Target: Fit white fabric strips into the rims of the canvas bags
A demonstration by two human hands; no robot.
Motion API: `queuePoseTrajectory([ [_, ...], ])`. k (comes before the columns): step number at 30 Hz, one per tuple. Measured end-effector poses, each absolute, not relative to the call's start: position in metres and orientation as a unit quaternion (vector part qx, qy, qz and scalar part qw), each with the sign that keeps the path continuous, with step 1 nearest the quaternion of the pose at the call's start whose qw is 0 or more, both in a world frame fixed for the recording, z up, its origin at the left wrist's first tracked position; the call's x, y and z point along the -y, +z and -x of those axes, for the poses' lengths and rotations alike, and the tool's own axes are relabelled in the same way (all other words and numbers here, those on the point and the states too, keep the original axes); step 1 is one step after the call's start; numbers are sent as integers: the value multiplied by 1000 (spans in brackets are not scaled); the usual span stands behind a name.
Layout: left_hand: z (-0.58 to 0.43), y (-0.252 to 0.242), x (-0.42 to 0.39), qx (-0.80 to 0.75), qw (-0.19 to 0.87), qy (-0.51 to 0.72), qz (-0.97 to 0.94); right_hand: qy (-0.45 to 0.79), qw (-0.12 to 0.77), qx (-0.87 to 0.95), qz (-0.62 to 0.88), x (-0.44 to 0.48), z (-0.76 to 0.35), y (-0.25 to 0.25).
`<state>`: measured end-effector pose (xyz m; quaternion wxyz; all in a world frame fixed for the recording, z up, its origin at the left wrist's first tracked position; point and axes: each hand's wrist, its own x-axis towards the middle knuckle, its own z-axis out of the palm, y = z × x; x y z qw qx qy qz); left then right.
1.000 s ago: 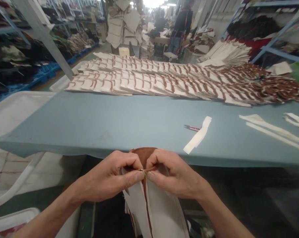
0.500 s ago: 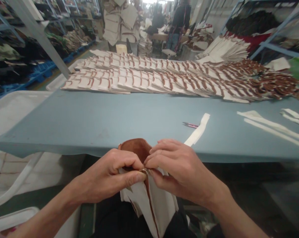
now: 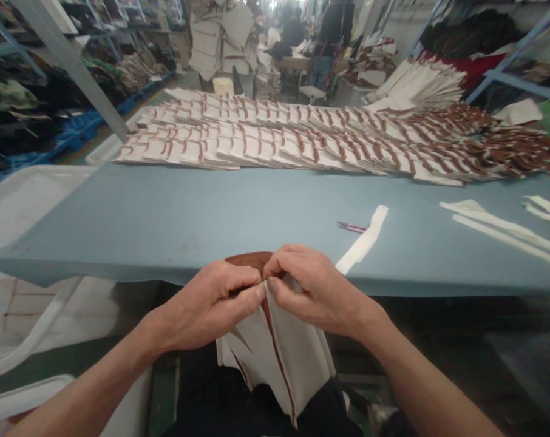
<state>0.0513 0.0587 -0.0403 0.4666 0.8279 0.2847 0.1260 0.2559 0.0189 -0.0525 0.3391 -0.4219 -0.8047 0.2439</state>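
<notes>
Over my lap hangs a cream fabric piece [image 3: 297,346] with a brown lining and a brown seam line running down its front. My left hand [image 3: 223,300] pinches its upper edge between thumb and fingers, just left of the seam. Close against it, my right hand [image 3: 309,288] pinches the same edge on the other side of the seam, fingers curled. The fingertips of both hands almost touch at the top of the seam. Part of the brown inside shows behind the hands; whatever lies between the fingertips is hidden.
A blue-covered table [image 3: 166,212] stands in front of me. Long rows of similar cream and brown pieces [image 3: 257,142] lie along its far side. Thread snips [image 3: 351,227] rest beside a cream strip [image 3: 363,240], with more strips [image 3: 507,227] at right. White bins [image 3: 38,182] stand at left; people are in the background.
Both hands have risen slightly with the fabric piece. My right hand's fingers have curled in tighter at the edge, and less of the brown inside shows.
</notes>
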Motion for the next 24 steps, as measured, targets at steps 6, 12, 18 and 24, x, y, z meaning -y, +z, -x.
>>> queuePoseTrajectory([
  [6, -42, -42, -63, -324, 498, 187, -783, 273, 471, 696, 468, -6, -251, -66],
  [12, -46, -55, -55, -291, 464, 248, -799, 313, 444, 658, 521, 14, -247, -80],
  [18, -51, -58, -56, -275, 491, 236, -792, 277, 462, 659, 524, 13, -246, -77],
  [24, -57, -65, -50, -308, 503, 242, -770, 316, 451, 619, 560, 13, -237, -81],
])
